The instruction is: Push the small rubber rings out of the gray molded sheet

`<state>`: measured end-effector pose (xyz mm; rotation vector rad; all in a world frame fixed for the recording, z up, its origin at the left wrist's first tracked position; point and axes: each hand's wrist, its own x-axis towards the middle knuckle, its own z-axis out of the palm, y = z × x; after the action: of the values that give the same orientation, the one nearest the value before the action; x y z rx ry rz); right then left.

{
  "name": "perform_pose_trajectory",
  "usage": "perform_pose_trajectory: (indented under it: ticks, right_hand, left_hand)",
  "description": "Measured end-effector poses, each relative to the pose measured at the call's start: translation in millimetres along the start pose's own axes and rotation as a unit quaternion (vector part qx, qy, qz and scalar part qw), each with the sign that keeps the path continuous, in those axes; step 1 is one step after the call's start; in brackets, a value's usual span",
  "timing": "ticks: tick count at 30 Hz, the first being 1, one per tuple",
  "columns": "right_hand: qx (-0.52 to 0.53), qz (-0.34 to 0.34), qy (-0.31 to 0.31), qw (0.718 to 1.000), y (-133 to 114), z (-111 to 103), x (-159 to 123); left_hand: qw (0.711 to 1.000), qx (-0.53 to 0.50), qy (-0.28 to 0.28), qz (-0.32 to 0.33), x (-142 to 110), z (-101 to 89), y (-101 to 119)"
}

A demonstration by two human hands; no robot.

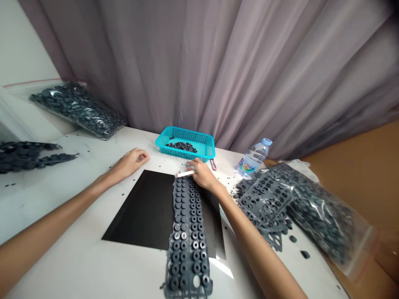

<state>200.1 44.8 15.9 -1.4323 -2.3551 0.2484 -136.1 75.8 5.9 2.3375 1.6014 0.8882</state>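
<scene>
A thin white stick (pixel 184 174) is pinched in the right hand (pixel 202 174) fingers, just beyond the rubber-ring strip (pixel 187 232) (far end); the left hand (pixel 130 162) is curled shut.

A long dark grey rubber strip (pixel 187 236), studded with rows of small ring-shaped parts, lay flat and lengthwise on a black mat, its near end overhanging onto the white table. At its far end a thin white stick-like tool (pixel 184 174) lay crosswise, pinched by fingers, touching the strip's edge.
</scene>
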Motion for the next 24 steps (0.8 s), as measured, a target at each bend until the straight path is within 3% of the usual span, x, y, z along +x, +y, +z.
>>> perform_pose_trajectory:
  ticks: [6, 11, 16, 24]
  right_hand:
    - [0.006, 0.033, 0.035, 0.999, -14, 27, 16]
    - [0.003, 0.079, 0.05, 0.996, -20, 30, 20]
    - [0.011, 0.118, 0.05, 0.992, -16, 33, 27]
    - [0.044, 0.08, 0.057, 0.994, -40, 44, 58]
  left_hand:
    - [0.997, 0.054, 0.006, 0.059, -31, 14.9, 27]
    - [0.998, 0.031, 0.016, 0.056, -19, 32.9, 31]
    - [0.997, 0.02, 0.009, 0.08, -14, 39.4, 29]
    - [0.991, 0.053, -0.011, 0.124, -17, 38.9, 32]
